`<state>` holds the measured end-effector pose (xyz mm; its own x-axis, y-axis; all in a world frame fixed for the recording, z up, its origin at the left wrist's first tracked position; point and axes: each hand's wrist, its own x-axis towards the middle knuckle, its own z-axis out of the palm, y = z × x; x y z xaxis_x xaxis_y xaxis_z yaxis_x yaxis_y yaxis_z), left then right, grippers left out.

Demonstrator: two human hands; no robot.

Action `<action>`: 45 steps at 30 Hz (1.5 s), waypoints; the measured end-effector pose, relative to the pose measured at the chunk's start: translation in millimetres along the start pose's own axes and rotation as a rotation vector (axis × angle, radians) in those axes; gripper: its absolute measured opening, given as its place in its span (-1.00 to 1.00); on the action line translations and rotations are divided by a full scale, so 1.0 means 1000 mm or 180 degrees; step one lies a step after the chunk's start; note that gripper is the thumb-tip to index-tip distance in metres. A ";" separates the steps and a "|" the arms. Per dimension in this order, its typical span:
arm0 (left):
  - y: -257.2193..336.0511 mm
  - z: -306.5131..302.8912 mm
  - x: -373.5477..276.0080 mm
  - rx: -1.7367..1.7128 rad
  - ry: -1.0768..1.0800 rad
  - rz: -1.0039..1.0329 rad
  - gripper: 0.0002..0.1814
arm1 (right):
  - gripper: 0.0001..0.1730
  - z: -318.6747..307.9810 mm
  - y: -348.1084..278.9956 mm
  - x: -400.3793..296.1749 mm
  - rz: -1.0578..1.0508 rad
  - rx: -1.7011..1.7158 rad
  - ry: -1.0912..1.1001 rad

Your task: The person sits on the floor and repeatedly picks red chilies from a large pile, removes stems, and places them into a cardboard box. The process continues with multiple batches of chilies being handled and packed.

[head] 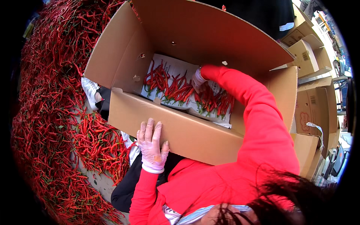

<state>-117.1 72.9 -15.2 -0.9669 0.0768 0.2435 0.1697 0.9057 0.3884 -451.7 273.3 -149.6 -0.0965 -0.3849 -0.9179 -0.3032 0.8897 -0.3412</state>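
Observation:
An open cardboard box (180, 135) stands before me, its flaps raised. Inside, red chili peppers with green stems (177, 90) lie in a row of bunches on printed newspaper (194, 108). My right hand (199, 83), in a thin translucent glove, reaches down among the bunches near the middle of the row; its fingertips are partly hidden, so its hold on any pepper cannot be told. My left hand (152, 143), gloved too, rests against the outside of the box's near flap with its fingers apart.
A large heap of red chilies (47, 112) covers the ground at left, with a smaller pile (101, 143) beside the box. A white shoe (90, 91) shows at the box's left corner. More cardboard boxes (315, 107) stand at right. Dark clothing of another person is beyond the box.

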 end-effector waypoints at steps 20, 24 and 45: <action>0.005 0.000 0.004 0.0084 -0.0047 0.0001 -0.41 | -0.60 0.018 0.015 -0.007 -0.0445 0.1168 0.0010; 0.005 -0.001 0.002 0.0102 -0.0010 -0.0002 -0.41 | -0.64 -0.026 0.018 -0.025 -0.0416 0.0751 -0.0235; 0.006 -0.001 -0.001 0.0173 0.0030 -0.0051 -0.41 | -0.80 0.043 0.007 0.007 -0.0489 0.1411 -0.0109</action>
<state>-114.6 78.1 -12.4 -0.9675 0.0582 0.2460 0.1433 0.9281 0.3436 -414.3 287.7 -167.2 -0.0486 -0.5187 -0.8536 0.1232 0.8450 -0.5204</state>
